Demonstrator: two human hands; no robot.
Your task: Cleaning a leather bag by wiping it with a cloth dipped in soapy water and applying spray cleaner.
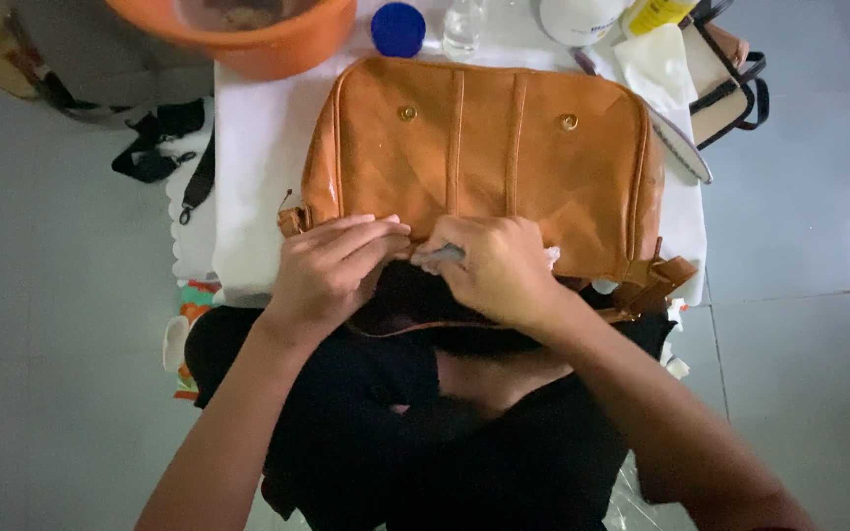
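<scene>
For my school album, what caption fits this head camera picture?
Two hands, left hand and right hand, work at a tan leather bag's opening.

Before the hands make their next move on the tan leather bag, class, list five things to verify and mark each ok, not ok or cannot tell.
1. Left hand grips the near edge of the tan leather bag: ok.
2. Right hand holds a small grey tool at the bag's opening: ok; what kind of tool, cannot tell.
3. Bag lies flat on the white cloth: ok.
4. Orange basin sits apart from the bag: ok.
5. Blue cap and clear bottle sit close behind the bag's far edge; whether they touch it, cannot tell.
</scene>
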